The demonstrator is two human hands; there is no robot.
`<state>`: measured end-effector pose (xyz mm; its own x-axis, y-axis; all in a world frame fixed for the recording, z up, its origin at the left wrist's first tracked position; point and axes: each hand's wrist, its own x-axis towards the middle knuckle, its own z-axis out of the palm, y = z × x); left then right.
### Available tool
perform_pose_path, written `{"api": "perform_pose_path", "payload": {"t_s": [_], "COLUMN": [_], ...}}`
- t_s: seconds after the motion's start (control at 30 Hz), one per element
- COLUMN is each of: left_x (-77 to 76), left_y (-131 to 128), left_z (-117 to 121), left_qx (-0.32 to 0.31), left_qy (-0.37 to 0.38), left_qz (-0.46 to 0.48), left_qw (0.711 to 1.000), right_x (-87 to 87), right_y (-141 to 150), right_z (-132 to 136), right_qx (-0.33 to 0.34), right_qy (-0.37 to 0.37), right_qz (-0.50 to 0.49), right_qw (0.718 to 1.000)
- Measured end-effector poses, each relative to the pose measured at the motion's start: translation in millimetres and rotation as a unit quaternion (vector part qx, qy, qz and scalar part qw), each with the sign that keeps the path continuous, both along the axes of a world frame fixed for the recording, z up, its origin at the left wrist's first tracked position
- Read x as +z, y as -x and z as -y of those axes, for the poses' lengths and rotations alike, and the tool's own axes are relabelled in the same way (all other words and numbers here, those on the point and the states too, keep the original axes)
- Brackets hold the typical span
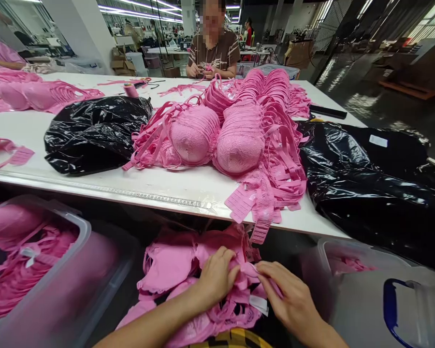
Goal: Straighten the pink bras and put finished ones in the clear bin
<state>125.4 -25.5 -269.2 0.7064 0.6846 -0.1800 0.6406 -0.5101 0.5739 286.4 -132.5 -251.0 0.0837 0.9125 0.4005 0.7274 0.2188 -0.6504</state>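
Below the table edge, several pink bras (170, 266) lie heaped in front of me, cups and straps overlapping. My left hand (219, 275) rests on the heap with its fingers curled over the pink fabric of one bra. My right hand (288, 290) pinches a pink band of that bra between thumb and fingers, just right of the left hand. A white label (258, 304) hangs out below the band. On the table above, a long row of nested pink bras (239, 140) stands with its cups toward me; loose bands hang over the edge.
Black plastic bags (97, 133) flank the row on the white table (159, 181), with a measuring tape (148, 195) along its front edge. A clear bin (83, 232) of pink bras stands left, another bin (377, 299) right. Across the table, a person (213, 48) handles something pink.
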Motion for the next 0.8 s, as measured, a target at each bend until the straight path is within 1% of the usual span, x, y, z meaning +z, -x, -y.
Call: {"api": "perform_pose_path", "payload": {"t_s": [0.03, 0.1, 0.2, 0.27, 0.37, 0.57, 0.7, 0.8], "left_x": [-1.0, -2.4, -2.4, -2.0, -3.2, -13.7, -18.0, -18.3], "left_y": [-4, -10, -17, -23, -30, -37, -39, -40], "left_z": [0, -3, -7, -9, -9, -8, -5, -3], "left_qx": [0.018, 0.036, 0.034, 0.032, 0.039, 0.101, 0.131, 0.154], "left_qy": [0.021, 0.031, 0.023, 0.017, 0.016, 0.045, 0.053, 0.056], "left_qz": [-0.011, -0.034, -0.069, -0.089, -0.103, -0.108, -0.113, -0.111], "left_qw": [1.000, 0.998, 0.997, 0.995, 0.994, 0.988, 0.983, 0.980], "right_x": [-5.0, -15.8, -29.9, -35.8, -38.6, -37.1, -44.2, -50.9], "right_y": [1, 0, -9, -16, -25, -33, -33, -33], "right_z": [-5, -14, -22, -24, -25, -27, -29, -32], "right_qx": [0.009, 0.023, 0.040, 0.043, 0.048, 0.074, 0.101, 0.102], "right_qy": [-0.011, -0.021, -0.023, -0.040, -0.075, -0.127, -0.133, -0.144], "right_qz": [0.013, 0.042, 0.086, 0.115, 0.150, 0.156, 0.157, 0.168], "right_qw": [1.000, 0.999, 0.995, 0.992, 0.985, 0.977, 0.973, 0.970]}}
